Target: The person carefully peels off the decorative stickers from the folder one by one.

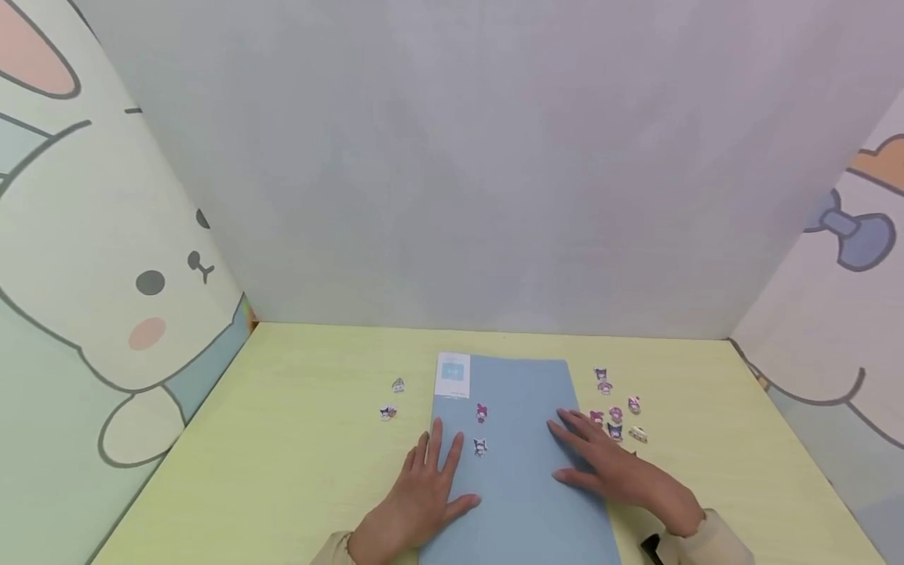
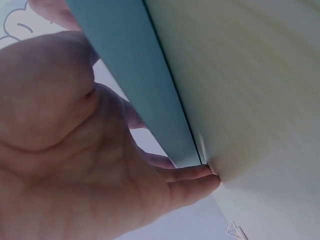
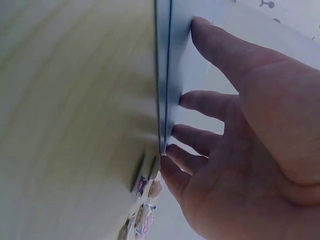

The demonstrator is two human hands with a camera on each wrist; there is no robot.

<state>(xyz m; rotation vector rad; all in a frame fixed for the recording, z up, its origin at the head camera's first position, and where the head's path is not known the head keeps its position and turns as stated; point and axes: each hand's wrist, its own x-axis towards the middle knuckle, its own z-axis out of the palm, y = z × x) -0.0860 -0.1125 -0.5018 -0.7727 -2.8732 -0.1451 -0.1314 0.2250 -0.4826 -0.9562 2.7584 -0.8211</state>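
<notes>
A light blue folder (image 1: 519, 486) lies flat on the table, with a white label (image 1: 453, 375) at its top left corner. On its cover sit two small cartoon figures, a pink one (image 1: 482, 413) above a dark-and-white one (image 1: 480, 447). My left hand (image 1: 417, 502) rests spread over the folder's left edge, and its outer fingertips touch the table in the left wrist view. Across from it, my right hand (image 1: 607, 463) lies with extended fingers on the right edge. In the right wrist view its fingertips (image 3: 187, 99) touch the folder (image 3: 187, 55).
Several small cartoon cutouts (image 1: 616, 414) lie right of the folder, close to my right hand. A few more (image 1: 399, 385) lie to its left on the yellow table (image 1: 297, 439). A grey wall (image 1: 480, 173) stands behind, with cartoon-printed panels (image 1: 92, 235) at both sides.
</notes>
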